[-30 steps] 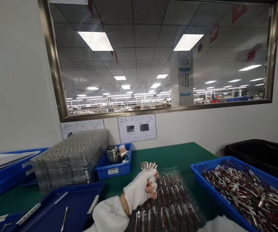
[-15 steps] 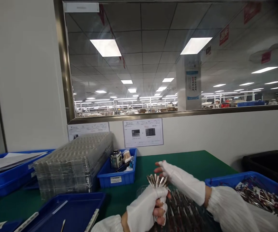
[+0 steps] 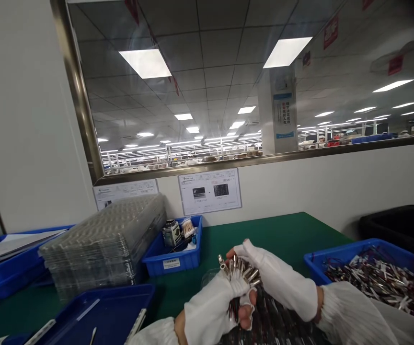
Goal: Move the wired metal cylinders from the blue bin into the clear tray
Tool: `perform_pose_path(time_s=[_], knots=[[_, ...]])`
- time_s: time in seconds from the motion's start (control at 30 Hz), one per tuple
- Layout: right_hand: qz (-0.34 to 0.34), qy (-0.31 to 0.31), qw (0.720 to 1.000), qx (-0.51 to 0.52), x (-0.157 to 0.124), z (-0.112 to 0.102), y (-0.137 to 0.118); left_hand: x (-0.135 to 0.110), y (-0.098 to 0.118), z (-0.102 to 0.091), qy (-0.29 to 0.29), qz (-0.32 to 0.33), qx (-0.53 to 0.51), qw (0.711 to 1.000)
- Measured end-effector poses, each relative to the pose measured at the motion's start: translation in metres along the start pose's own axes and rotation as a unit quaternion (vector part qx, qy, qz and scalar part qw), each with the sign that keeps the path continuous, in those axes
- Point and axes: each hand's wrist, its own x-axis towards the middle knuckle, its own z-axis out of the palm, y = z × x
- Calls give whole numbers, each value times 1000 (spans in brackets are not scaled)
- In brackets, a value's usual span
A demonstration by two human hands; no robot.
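My left hand (image 3: 216, 304), in a white glove with bare fingertips, is closed around a bundle of small silver metal tubes with thin dark and red wires (image 3: 238, 269). The tube ends fan out above the fist, and wires hang below it. My right hand (image 3: 264, 270), gloved the same way, is cupped round the far right side of the bundle; its fingers are partly hidden behind the tubes. Under both hands lies a clear plastic tray (image 3: 275, 321) filled with rows of similar wired tubes.
At right, a blue bin (image 3: 313, 261) holds loose wired tubes, with a black bin (image 3: 401, 223) behind. Leftward stand stacked clear trays (image 3: 88, 254), a small blue box (image 3: 173, 268) with a bottle and swabs, and a dark blue tray (image 3: 117, 306). A windowed wall closes the back.
My right hand has come down from above the bundle onto its far right side. The tubes now spread wider and tilt apart. The view has shifted slightly.
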Motion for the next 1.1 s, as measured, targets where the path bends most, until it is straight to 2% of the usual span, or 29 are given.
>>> perform_pose_path(time_s=[0.1, 0.2, 0.23, 0.3, 0.37, 0.4, 0.57, 0.63, 0.73, 0.8, 0.93, 1.1], knots=[[-15, -36, 999, 4, 0, 5, 0, 2, -3, 1, 8, 17, 23, 1000], [-31, -1, 993, -115, -2, 8, -1, 3, -6, 2, 4, 41, 37, 998], [-56, 32, 982, -176, -3, 9, -2, 4, -6, 2, 2, 50, 43, 998], [-122, 106, 940, -301, -4, 11, -3, 4, -8, 4, -4, 66, 62, 996], [-161, 157, 901, -372, -4, 12, -3, 4, -9, 5, -11, 88, 99, 991], [-162, 165, 894, -384, -3, 13, -3, 4, -9, 5, -13, 99, 120, 988], [-131, 126, 916, -358, -3, 12, -5, 4, -8, 8, -4, 103, 160, 982], [-151, 100, 925, -333, -3, 11, -6, 3, -6, 10, 8, 102, 162, 982], [-186, 77, 925, -321, -2, 11, -3, 2, -4, 12, 3, 87, 165, 982], [-167, 86, 928, -323, 0, 11, 0, 3, -4, 10, -12, 66, 150, 986], [-115, 105, 945, -287, 7, 8, 4, 4, -7, 4, -1, 26, 85, 996], [-128, 119, 945, -278, 17, -4, 6, 4, -4, -4, 27, -56, 26, 998]])
